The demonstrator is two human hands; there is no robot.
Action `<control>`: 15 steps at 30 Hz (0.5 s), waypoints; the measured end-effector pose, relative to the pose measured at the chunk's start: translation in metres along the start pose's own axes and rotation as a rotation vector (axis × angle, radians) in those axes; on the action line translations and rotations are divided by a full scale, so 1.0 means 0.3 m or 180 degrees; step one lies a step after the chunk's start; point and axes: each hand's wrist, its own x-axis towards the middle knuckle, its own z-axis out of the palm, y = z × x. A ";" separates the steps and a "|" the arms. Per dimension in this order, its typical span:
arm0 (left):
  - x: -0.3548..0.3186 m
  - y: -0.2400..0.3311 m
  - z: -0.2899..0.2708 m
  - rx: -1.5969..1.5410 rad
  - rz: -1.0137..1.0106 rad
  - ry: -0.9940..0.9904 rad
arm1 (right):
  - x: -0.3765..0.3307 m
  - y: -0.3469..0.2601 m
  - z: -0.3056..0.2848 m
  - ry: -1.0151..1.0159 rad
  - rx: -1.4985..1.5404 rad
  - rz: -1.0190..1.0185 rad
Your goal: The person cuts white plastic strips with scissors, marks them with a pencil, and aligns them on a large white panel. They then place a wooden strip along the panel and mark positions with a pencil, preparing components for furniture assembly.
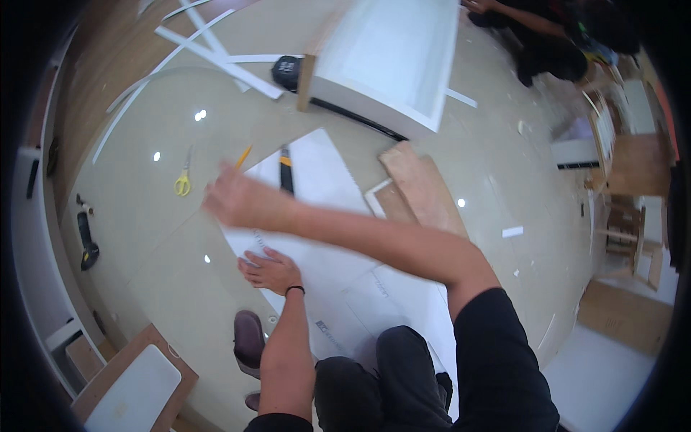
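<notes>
My left hand (269, 271) lies flat on a large white printed sheet (317, 245), its fingers spread near the sheet's left edge. My right arm reaches across the sheet, and the right hand (241, 198) is smeared by motion above its upper left edge. Just past the right fingers shows a thin yellow-orange stick (245, 155) like a pencil; whether the hand holds it or it lies behind is unclear. A black and yellow utility knife (286, 171) rests on the sheet, partly hidden by my right forearm. Yellow-handled scissors (183, 183) lie on the floor to the left.
A white cabinet-like box (385, 57) stands ahead beside a black tape measure (286, 72). White strips (216, 61) cross at the far left. Brown paper (417, 180) lies right of the sheet. A cordless tool (87, 241) is at left. Another person (540, 43) works at the far right.
</notes>
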 end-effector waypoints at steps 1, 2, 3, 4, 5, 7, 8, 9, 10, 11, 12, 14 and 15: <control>-0.005 -0.002 0.005 0.0007 0.0055 0.0092 | -0.023 -0.084 -0.122 0.0110 0.0345 0.0117; -0.010 -0.006 0.011 0.0050 -0.0025 0.0054 | -0.072 -0.158 -0.259 0.0235 0.0779 0.0238; -0.011 -0.007 0.023 0.0076 -0.0064 0.0127 | -0.107 -0.209 -0.373 0.0392 0.0765 0.0427; -0.012 -0.011 0.035 0.0106 -0.0082 0.0197 | -0.149 -0.243 -0.471 0.0464 0.0929 0.0658; -0.009 -0.019 0.050 0.0142 -0.0093 0.0271 | -0.215 -0.262 -0.565 0.0444 0.1128 0.1300; 0.005 -0.036 0.089 0.0227 -0.0034 0.0384 | -0.363 -0.311 -0.723 0.0215 0.1570 0.2602; 0.017 -0.048 0.111 0.0365 0.0010 0.0720 | -0.435 -0.336 -0.768 0.0433 0.1870 0.3073; 0.032 -0.053 0.137 0.0501 0.0131 0.1029 | -0.528 -0.351 -0.813 0.0757 0.2125 0.3561; 0.049 -0.060 0.162 0.0424 0.0051 0.0954 | -0.630 -0.374 -0.865 0.0951 0.2414 0.4258; 0.064 -0.065 0.182 0.0353 -0.0005 0.0865 | -0.734 -0.407 -0.925 0.1300 0.2237 0.4419; 0.081 -0.068 0.199 0.0315 0.0021 0.0963 | -0.837 -0.437 -0.987 0.1488 0.2113 0.4761; 0.124 -0.062 0.216 0.0141 -0.0122 0.0840 | -1.046 -0.516 -1.153 0.1811 0.1933 0.5760; 0.145 -0.064 0.218 0.0064 -0.0211 0.0654 | -1.168 -0.579 -1.257 0.2044 0.1900 0.6180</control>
